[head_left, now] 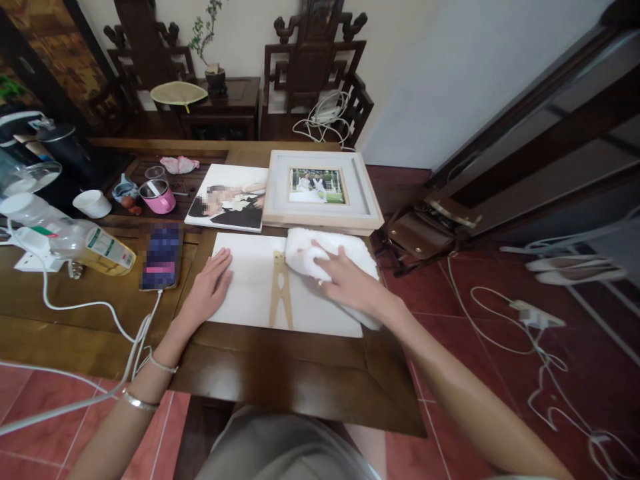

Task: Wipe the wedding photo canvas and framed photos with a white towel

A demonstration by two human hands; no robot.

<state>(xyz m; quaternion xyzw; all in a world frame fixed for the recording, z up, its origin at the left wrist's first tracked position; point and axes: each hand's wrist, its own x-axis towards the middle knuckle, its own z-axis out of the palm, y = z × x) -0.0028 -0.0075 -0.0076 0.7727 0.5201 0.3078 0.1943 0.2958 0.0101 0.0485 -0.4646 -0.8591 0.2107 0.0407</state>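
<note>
A white rectangular board (pixel 245 267) lies flat on the wooden table in front of me. Down its middle runs a tan A-shaped stand leg (pixel 281 280). My left hand (pixel 210 287) rests on the board's left edge, fingers stretched out. With my right hand (pixel 350 280) I grip a bunched part of a fluffy white cloth (pixel 357 247), which covers the board's right side and reaches past its edge. Just behind the board are a white-edged photo panel (pixel 233 203) and a pale picture frame (pixel 320 160) holding a smaller photo of two people.
Left on the table (pixel 280 367) are a phone (pixel 161 257) on a cable, a bottle of yellow liquid (pixel 107 247), a pink mug (pixel 159 197), a white cup (pixel 93 203) and a power strip (pixel 40 255). A brown bag (pixel 420 233) stands beyond the right edge.
</note>
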